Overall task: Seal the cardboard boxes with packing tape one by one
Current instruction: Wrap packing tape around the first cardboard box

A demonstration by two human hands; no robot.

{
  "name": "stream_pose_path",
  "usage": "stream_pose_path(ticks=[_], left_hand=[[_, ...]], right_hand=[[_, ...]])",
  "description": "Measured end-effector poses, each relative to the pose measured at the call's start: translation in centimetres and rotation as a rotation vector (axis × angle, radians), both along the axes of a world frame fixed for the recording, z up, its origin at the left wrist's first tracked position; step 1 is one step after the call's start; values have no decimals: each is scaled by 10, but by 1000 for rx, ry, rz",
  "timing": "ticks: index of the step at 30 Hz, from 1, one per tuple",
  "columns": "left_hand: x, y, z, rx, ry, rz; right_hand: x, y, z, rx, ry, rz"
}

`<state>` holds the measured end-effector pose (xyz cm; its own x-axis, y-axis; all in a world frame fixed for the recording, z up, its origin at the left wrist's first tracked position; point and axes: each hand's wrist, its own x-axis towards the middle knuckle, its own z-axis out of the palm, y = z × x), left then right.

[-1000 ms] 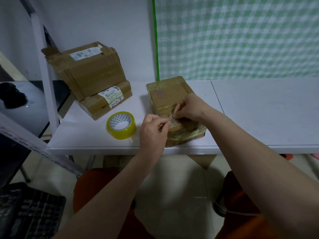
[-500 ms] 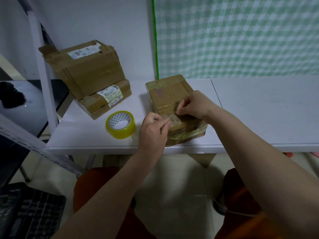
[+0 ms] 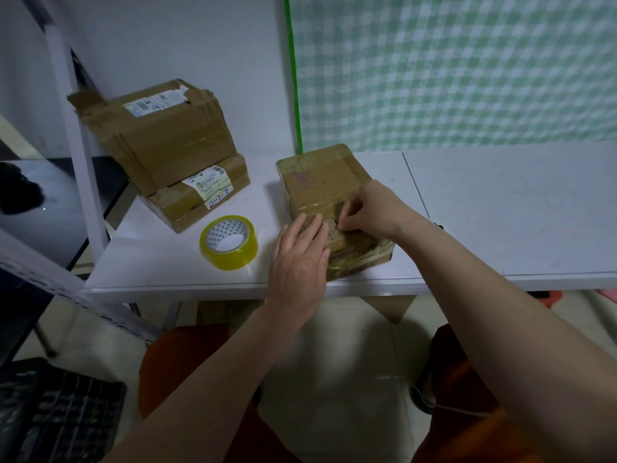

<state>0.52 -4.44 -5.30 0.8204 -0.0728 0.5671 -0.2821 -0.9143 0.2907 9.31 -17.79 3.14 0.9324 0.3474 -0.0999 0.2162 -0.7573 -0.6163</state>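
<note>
Cardboard box (image 3: 322, 185) in work lies at the near edge of the white table (image 3: 500, 208), at about 6 o'clock of the tabletop, just in front of the person. Its top is already crossed by glossy bands of tape. The left hand (image 3: 298, 259) lies flat on the near left corner with straight fingers and presses it down, gripping nothing. The right hand (image 3: 370, 208) has curled fingers on the top near the seam; it seems to pinch or rub a tape end, but I cannot tell this for sure.

I judge the box to be light and fairly stiff, though its near side looks worn and crumpled, so it can dent under hard pressure. The taped faces are probably slippery; it is better to hold it by the bare cardboard edges.

I count one roll of yellowish tape (image 3: 229, 242), at 9 o'clock from the box, close but apart. At 10 o'clock stand two more boxes, a big one (image 3: 160, 135) leaning on a flat one (image 3: 200, 195). So three boxes in all.
</note>
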Motion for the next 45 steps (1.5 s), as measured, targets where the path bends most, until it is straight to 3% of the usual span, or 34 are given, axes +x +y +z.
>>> stream_pose_path(ticks=[14, 29, 35, 45], left_hand=[[6, -5, 3, 168, 19, -71], [-6, -2, 1, 218, 109, -105], [-21, 8, -6, 179, 119, -3], [-17, 4, -7, 207, 108, -13]], right_hand=[[0, -1, -3, -38, 6, -31], [-7, -13, -5, 224, -16, -143], [-16, -16, -10, 144, -136, -140], [-19, -5, -18, 96, -132, -71]])
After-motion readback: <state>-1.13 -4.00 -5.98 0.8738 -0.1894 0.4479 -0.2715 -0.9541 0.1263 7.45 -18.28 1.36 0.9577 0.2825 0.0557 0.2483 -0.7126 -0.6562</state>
